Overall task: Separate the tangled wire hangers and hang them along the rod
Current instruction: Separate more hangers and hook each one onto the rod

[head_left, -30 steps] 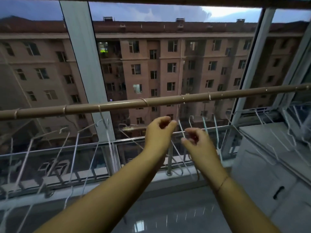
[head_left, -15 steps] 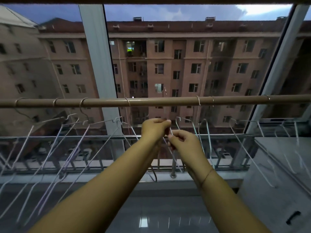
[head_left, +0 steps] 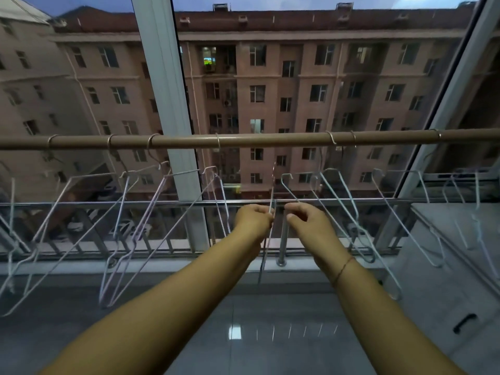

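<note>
At frame centre, below the rod (head_left: 270, 139), the left hand (head_left: 253, 220) pinches an upright hanger (head_left: 272, 185) while the right hand (head_left: 308, 224), just beside, pinches a second hanger (head_left: 290, 192).

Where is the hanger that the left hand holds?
Head view, centre: the hanger, pinched by the left hand, points its hook up below the rod, not on it, just left of the right hand.
</note>
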Available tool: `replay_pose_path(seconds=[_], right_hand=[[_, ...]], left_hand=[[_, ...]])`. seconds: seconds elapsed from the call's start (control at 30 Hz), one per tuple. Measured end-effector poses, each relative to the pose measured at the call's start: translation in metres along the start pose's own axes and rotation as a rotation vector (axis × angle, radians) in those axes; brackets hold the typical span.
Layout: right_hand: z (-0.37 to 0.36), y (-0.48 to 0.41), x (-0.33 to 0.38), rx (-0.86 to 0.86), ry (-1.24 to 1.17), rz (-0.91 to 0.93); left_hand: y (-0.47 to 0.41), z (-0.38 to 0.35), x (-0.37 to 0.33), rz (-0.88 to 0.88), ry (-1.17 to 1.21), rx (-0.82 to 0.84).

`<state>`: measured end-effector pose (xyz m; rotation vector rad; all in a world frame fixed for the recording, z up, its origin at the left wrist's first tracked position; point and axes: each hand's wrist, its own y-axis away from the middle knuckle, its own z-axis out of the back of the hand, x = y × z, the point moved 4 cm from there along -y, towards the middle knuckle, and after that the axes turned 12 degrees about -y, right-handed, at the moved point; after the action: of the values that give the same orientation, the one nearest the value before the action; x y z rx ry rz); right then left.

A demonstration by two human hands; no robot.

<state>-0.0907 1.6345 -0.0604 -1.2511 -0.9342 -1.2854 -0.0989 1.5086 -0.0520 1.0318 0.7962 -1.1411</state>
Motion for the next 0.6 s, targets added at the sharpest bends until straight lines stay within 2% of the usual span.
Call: replay_pose_path(seconds=[0.13, 0.33, 0.5, 0.53, 0.6], right_hand=[[0.000, 0.003, -0.006, 0.080, 0.223, 0.078], [0.006, 0.010, -0.007, 0.177, 0.503, 0.103], [0.018, 0.030, 0.002, 0.229, 0.568, 0.053], [0.021, 0.034, 0.004, 0.235, 0.548, 0.039], [0.025, 0.044, 0.010, 0.259, 0.355, -0.049]], left_hand=[[0.007, 0.002, 0.021, -0.002, -0.039, 0.030], [0.010, 0.007, 0.037, -0.063, -0.161, 0.077], [0.010, 0.006, 0.040, -0.098, -0.132, 0.078], [0.010, 0.005, 0.040, -0.098, -0.123, 0.079], [0.011, 0.002, 0.040, -0.098, -0.109, 0.083]])
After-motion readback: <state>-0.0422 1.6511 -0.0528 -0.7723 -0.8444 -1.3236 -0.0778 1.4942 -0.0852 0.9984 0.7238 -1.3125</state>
